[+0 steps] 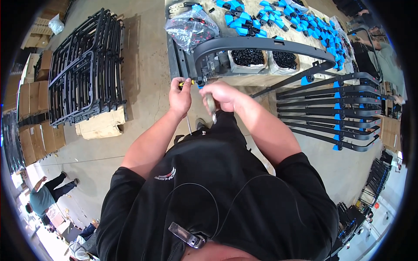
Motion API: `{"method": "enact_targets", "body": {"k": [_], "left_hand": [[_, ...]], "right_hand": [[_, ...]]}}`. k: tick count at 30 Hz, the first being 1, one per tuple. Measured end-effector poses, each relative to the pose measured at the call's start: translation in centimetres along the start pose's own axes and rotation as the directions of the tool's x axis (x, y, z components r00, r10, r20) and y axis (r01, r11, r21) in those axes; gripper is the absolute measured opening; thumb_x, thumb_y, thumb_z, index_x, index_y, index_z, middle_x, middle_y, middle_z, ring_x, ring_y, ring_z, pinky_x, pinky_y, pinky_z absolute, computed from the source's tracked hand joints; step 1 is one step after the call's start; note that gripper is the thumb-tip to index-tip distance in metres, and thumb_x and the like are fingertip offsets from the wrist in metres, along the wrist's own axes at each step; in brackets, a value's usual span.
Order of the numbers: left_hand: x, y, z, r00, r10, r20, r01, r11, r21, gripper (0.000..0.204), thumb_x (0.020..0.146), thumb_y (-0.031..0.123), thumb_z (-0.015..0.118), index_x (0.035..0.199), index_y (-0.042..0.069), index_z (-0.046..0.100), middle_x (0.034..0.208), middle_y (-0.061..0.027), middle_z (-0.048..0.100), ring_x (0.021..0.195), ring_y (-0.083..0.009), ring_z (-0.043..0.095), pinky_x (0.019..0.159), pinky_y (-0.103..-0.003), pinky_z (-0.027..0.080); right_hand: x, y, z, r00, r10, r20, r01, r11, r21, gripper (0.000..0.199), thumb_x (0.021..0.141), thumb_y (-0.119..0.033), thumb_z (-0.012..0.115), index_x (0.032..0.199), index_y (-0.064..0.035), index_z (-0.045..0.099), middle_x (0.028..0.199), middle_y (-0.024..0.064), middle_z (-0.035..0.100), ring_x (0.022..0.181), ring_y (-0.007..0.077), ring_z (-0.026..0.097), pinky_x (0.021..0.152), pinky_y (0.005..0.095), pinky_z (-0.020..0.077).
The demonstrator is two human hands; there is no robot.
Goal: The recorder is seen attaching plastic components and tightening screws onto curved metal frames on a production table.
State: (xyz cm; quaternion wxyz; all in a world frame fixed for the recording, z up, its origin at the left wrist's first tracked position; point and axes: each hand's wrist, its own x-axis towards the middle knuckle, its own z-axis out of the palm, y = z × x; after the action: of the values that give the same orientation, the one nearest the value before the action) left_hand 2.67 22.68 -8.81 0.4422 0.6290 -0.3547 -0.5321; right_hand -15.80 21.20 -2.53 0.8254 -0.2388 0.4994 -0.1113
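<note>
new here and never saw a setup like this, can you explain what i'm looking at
There's no machine: a person works with two bare hands. The single picture comes from a wide fisheye camera worn on their head, looking down, so straight edges bend near the rim.

On the bench lie many blue and black parts, two open boxes of small black pieces and a clear plastic bag. A dark curved frame arches over it.

The left hand holds something yellow and black; the right hand holds something pale, too blurred to identify.
</note>
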Motion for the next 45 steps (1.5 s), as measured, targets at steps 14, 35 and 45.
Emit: {"method": "enact_targets", "body": {"k": [14, 35, 45], "left_hand": [[-0.2, 0.8, 0.3, 0.997, -0.081, -0.006, 0.081, 0.995, 0.054, 0.017, 0.1, 0.025, 0.066, 0.102, 0.01, 0.059, 0.075, 0.0019, 0.051, 0.068, -0.008, 0.043, 0.058, -0.028, 0.038], [0.1, -1.1, 0.5, 0.996, 0.064, -0.069, -0.059, 0.996, 0.073, 0.019, 0.099, 0.025, 0.068, 0.102, 0.008, 0.059, 0.076, 0.0002, 0.053, 0.069, -0.0095, 0.045, 0.061, -0.029, 0.042], [0.0, 0.5, 0.5, 0.999, -0.013, -0.031, 0.015, 0.999, 0.047, 0.02, 0.099, 0.026, 0.067, 0.103, 0.008, 0.059, 0.076, 0.0017, 0.053, 0.068, -0.0083, 0.044, 0.058, -0.029, 0.039]], "right_hand": [[2.1, 1.6, 1.6, 0.861, -0.383, -0.334, -0.088, 0.536, -0.84, 0.035, 0.092, -0.016, 0.055, 0.106, 0.0148, 0.062, 0.113, 0.0346, 0.067, 0.112, 0.0466, 0.065, 0.094, 0.0486, 0.0533], [2.9, 3.7, 1.0, 0.692, -0.64, -0.336, -0.064, 0.409, -0.91, 0.04, 0.087, -0.02, 0.06, 0.11, 0.0132, 0.057, 0.091, 0.0267, 0.071, 0.073, 0.0317, 0.073, 0.059, 0.0441, 0.0572], [1.0, 3.1, 2.2, 0.845, -0.422, -0.33, -0.049, 0.552, -0.832, 0.054, 0.09, -0.026, 0.059, 0.122, 0.0175, 0.052, 0.116, 0.0354, 0.065, 0.113, 0.0441, 0.066, 0.096, 0.0478, 0.0519]]}}
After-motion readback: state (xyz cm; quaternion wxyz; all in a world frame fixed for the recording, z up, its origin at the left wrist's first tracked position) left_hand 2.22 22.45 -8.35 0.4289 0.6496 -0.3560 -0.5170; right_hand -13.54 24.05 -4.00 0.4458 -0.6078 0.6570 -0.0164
